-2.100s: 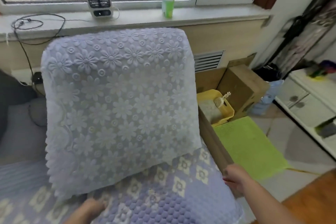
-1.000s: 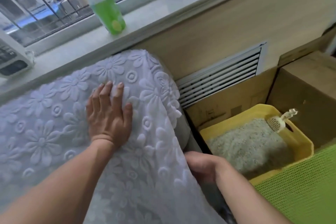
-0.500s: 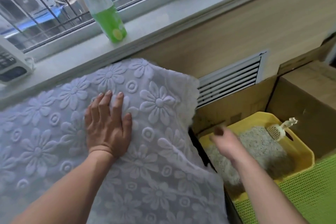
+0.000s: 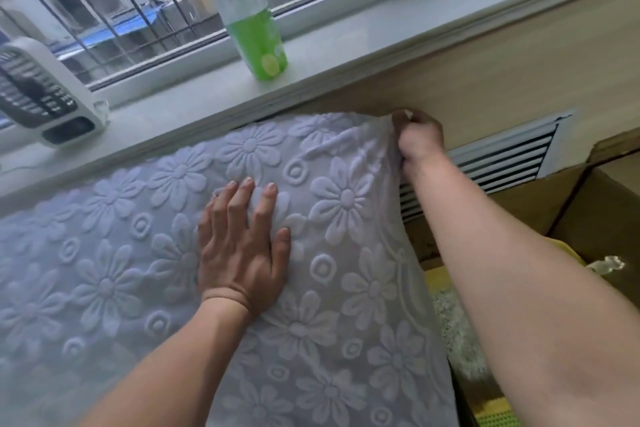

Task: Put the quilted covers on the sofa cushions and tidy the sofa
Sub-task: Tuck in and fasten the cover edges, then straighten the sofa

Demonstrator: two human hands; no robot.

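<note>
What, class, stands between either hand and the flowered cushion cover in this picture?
Nothing visible does. The left hand lies flat on the flowered cover with fingers spread, and the right hand pinches the cover's top right corner. Both touch the fabric directly; the green bottle stands apart on the windowsill.

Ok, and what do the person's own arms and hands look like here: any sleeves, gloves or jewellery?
Both forearms are bare right to the frame's edge, with no sleeves in view. The left hand and right hand wear no gloves; no rings, watch or bracelet show. The left hand's fingernails are short and plain.
</note>
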